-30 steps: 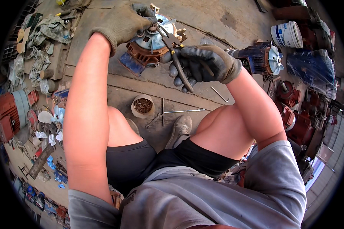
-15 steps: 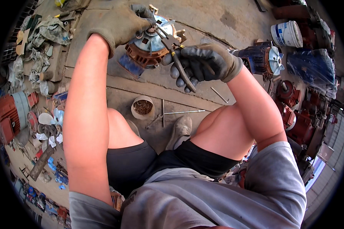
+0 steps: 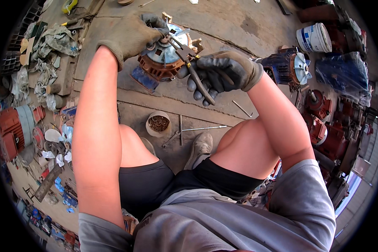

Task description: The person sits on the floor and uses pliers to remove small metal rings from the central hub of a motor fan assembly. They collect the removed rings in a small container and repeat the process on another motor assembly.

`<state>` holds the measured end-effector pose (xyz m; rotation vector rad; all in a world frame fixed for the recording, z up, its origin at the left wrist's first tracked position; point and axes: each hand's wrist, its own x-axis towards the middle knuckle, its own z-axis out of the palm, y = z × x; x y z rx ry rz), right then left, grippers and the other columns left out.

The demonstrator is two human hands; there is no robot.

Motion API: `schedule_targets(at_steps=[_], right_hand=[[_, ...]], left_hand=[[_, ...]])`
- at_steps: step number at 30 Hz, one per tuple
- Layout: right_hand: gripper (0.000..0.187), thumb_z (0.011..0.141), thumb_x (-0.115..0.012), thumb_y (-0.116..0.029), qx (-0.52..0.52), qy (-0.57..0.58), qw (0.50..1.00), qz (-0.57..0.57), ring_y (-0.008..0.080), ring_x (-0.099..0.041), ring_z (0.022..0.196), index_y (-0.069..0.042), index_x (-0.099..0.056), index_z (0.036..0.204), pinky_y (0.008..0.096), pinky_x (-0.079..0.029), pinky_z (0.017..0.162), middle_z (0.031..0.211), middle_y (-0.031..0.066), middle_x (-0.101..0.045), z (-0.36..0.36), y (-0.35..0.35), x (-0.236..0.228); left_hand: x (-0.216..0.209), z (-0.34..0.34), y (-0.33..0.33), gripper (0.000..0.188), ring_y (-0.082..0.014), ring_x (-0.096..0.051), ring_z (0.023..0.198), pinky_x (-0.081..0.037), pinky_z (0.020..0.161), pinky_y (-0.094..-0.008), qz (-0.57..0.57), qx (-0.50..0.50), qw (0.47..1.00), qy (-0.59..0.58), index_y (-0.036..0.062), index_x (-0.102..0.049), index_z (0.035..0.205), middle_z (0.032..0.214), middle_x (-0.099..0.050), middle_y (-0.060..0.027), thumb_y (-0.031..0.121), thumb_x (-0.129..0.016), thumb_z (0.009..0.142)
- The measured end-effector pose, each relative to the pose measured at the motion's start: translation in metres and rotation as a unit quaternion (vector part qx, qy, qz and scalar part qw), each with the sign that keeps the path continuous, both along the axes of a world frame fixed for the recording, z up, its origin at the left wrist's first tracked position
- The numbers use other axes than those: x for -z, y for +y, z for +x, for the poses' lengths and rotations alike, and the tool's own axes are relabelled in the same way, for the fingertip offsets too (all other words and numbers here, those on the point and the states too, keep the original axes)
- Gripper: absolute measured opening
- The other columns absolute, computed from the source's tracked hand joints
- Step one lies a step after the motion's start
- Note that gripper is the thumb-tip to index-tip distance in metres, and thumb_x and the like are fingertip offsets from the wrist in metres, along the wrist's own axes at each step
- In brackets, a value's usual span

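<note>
An electric motor (image 3: 157, 67) with a rust-brown housing stands on the floor in front of me, a pale blue fan (image 3: 169, 52) on its upper end. My right hand (image 3: 227, 71), in a grey-black work glove, is closed on the circlip pliers (image 3: 194, 77). One handle hangs below my fingers, and the jaws point up-left to the shaft end (image 3: 163, 41) at the fan's middle. Beside the jaws my left hand (image 3: 136, 33), gloved too, has its fingers bent around the shaft end; what they pinch is hidden.
Near my shoes stand a tub of rusty rings (image 3: 158, 124) and a T-handle wrench (image 3: 181, 129). A hex key (image 3: 242, 108) lies to the right. Farther right are a second motor (image 3: 285, 67), a white bucket (image 3: 314, 38) and a plastic-wrapped blue part (image 3: 342, 77). Rags (image 3: 59, 40) lie left.
The view has shifted slightly, so the floor things sit a little lower. Both hands keep their places at the motor, and the pliers stay at the shaft end.
</note>
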<state>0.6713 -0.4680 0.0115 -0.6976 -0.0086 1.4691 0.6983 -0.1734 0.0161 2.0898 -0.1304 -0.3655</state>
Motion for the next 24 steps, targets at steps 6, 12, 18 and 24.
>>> schedule_targets(at_steps=[6, 12, 18, 24], right_hand=[[0.052, 0.114, -0.039, -0.031, 0.009, 0.026, 0.999, -0.021, 0.0410, -0.072, 0.107, 0.010, -0.051, 0.144, 0.0566, -0.064, 0.085, 0.122, 0.0237, -0.069, -0.001, 0.001, -0.007], [0.051, 0.113, -0.040, -0.030, 0.013, 0.022, 0.999, -0.035, 0.0407, -0.072, 0.107, 0.009, -0.052, 0.144, 0.0577, -0.064, 0.085, 0.122, 0.0242, -0.069, -0.006, 0.004, -0.011], [0.051, 0.113, -0.040, -0.032, 0.015, 0.028, 0.998, -0.046, 0.0385, -0.072, 0.107, 0.008, -0.051, 0.144, 0.0587, -0.062, 0.088, 0.121, 0.0230, -0.069, -0.009, 0.005, -0.009], [0.054, 0.114, -0.037, -0.035, 0.019, 0.039, 0.997, -0.067, 0.0339, -0.073, 0.107, 0.006, -0.050, 0.146, 0.0575, -0.062, 0.091, 0.118, 0.0200, -0.069, -0.012, 0.005, -0.003]], left_hand=[[-0.004, -0.002, 0.000, 0.020, -0.0041, -0.057, 0.065, -0.044, 0.056, -0.0247, 0.015, -0.003, 1.000, 0.008, 0.0073, -0.079, 0.104, 0.076, -0.070, 0.0044, 0.025, -0.077, 0.095], [0.008, 0.002, 0.005, 0.018, -0.0032, -0.056, 0.063, -0.043, 0.054, -0.0226, -0.036, 0.004, 0.999, 0.017, 0.0078, -0.079, 0.105, 0.077, -0.070, 0.0051, 0.023, -0.077, 0.096], [0.004, -0.002, 0.002, 0.018, -0.0029, -0.056, 0.063, -0.043, 0.054, -0.0224, -0.022, -0.005, 1.000, 0.010, 0.0070, -0.079, 0.106, 0.078, -0.071, 0.0052, 0.022, -0.077, 0.096], [-0.001, -0.001, 0.000, 0.018, -0.0034, -0.056, 0.062, -0.042, 0.054, -0.0236, -0.006, 0.000, 1.000, -0.002, 0.0074, -0.080, 0.104, 0.075, -0.069, 0.0049, 0.022, -0.077, 0.094]])
